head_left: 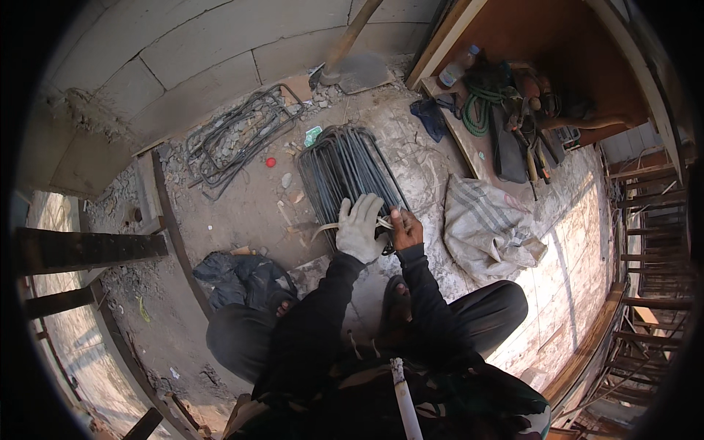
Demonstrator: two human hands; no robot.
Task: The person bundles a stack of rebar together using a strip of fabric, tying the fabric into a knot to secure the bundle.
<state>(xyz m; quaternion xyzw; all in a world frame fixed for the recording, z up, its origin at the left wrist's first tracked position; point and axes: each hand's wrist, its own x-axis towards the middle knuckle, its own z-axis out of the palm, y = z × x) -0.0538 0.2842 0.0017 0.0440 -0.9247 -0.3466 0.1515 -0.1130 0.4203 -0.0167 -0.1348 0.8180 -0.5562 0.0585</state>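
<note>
A bundle of bent steel rebar stirrups [348, 172] lies on the dusty floor in front of me, the dark rectangular loops packed side by side. My left hand [359, 233], in a pale work glove, rests on the bundle's near end with its fingers stretched out. A pale flat strip [328, 228] passes around this end of the bundle and sticks out on the left, partly hidden under the glove. Bare and close beside the glove, my right hand [407, 229] pinches the strip's other end between thumb and finger.
Loose stirrups [238, 139] lie on rubble by the block wall, near a shovel [358, 73]. A woven sack [491, 231] is at right, below a board with green rope [480, 110] and hand tools [535, 154]. A black plastic bag [242, 279] sits at left.
</note>
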